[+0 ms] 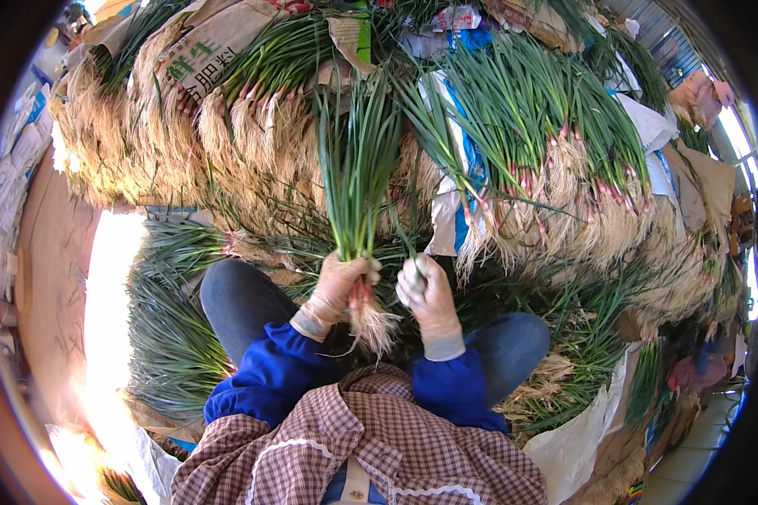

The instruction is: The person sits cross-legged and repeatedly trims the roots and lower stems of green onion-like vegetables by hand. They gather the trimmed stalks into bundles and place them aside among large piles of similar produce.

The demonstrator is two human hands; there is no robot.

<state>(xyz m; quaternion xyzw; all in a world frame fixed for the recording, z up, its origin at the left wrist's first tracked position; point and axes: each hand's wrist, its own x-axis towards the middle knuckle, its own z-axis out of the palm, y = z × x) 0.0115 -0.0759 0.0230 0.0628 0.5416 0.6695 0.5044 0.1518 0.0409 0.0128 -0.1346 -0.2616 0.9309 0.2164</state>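
My left hand [336, 289], in a thin pale glove, is closed around a bunch of scallion-like plants [357, 177]. Long green leaves rise away from me above the fist. Pinkish stem bases and pale roots [374, 322] hang out below it. Just to the right, my right hand [426, 291], gloved too, has its fingers curled in on a thin green leaf [405, 235] that runs up and left from the fingertips. A small gap separates the two hands, which are held between my knees.
Ahead lies a long heap of similar plants with roots towards me [259, 139], and another group [543, 132] at right on white-and-blue sacking [448, 214]. More bunches [170, 328] lie left of my knee. Loose leaves and roots [556, 379] cover the right. Another person [701, 98] is at far right.
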